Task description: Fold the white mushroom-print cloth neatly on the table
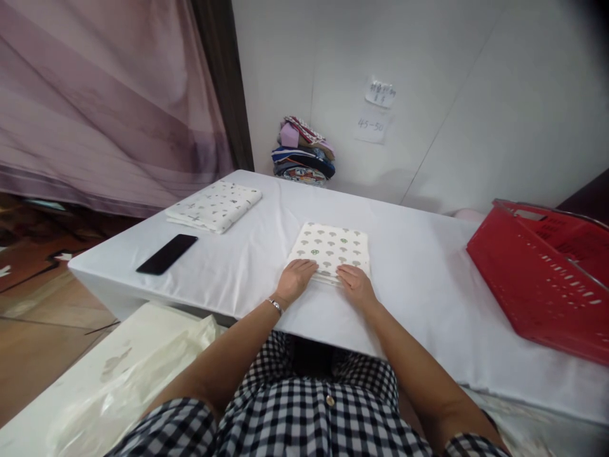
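Observation:
A folded white cloth (330, 244) with a grey and green mushroom-like print lies on the table in front of me. My left hand (299, 277) rests on its near left corner, fingers stretched out flat over the edge. At the near right corner my right hand (356, 284) touches the same edge, its fingers also laid out along the fabric. The thumbs are mostly hidden. Further left lies a second folded white cloth (216, 206) with a small dark print, apart from both hands.
The white-covered table (419, 273) carries a black phone (167, 254) at left and a red plastic basket (542, 285) at right. A stack of folded fabrics (304, 155) stands beyond the far edge by the wall. A plastic bag (143, 387) lies on a white surface (90, 374) at lower left.

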{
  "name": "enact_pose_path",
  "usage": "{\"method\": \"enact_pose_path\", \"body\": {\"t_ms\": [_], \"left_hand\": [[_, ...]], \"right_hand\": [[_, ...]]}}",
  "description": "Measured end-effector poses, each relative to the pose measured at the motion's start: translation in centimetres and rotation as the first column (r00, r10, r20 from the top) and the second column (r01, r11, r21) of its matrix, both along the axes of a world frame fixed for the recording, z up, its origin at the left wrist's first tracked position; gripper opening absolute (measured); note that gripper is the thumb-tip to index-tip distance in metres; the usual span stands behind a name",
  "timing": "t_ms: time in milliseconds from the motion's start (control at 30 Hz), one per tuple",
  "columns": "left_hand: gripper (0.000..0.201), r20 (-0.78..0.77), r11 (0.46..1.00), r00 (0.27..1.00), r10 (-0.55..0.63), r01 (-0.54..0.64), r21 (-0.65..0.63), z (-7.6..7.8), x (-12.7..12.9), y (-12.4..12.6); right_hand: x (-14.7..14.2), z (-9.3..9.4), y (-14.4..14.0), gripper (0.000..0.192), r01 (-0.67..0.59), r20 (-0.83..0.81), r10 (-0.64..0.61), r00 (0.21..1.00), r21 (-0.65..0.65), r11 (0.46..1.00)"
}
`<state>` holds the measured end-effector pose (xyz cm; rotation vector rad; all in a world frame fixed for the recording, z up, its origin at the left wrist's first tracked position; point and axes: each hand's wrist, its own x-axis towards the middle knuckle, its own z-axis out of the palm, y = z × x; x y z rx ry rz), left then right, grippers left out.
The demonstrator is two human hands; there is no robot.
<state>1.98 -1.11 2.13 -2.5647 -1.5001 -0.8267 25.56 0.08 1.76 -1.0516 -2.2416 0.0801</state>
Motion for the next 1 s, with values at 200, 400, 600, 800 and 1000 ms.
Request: {"method": "enact_pose_path", "body": {"t_ms": [200, 400, 600, 800, 1000], "left_hand": [[0.032, -0.01, 0.999, 1.0, -0.029, 0.029, -0.014, -0.1, -0.2, -0.3], [0.03, 0.007, 0.999, 0.999, -0.053, 0.053, 0.006, 0.0, -0.1, -0.3], [0.029, -0.027, 0.998, 0.997, -0.066, 0.066, -0.002, 0.6, 0.1, 0.2], [0.03, -0.04, 0.998, 0.999, -0.036, 0.034, -0.052, 1.3, 0.4, 0.3], [0.028, -0.032, 0.999, 0.999, -0.017, 0.015, -0.048, 0.8, 0.5, 0.0]], "right_hand": [[0.1, -0.2, 0.0, 0.035, -0.051, 0.093, 0.051, 0.994, -0.002, 0.999], [0.4, 0.6, 0.0, 0.036, -0.104, 0.138, 0.101, 0.985, 0.016, 0.994], [0.4, 0.7, 0.0, 0.036, -0.106, 0.16, 0.099, 0.982, 0.035, 0.994], [0.6, 0.3, 0.1, 0.034, -0.071, 0.145, 0.067, 0.987, 0.02, 0.997], [0.4, -0.2, 0.1, 0.033, -0.025, 0.161, 0.023, 0.987, 0.013, 1.0]]}}
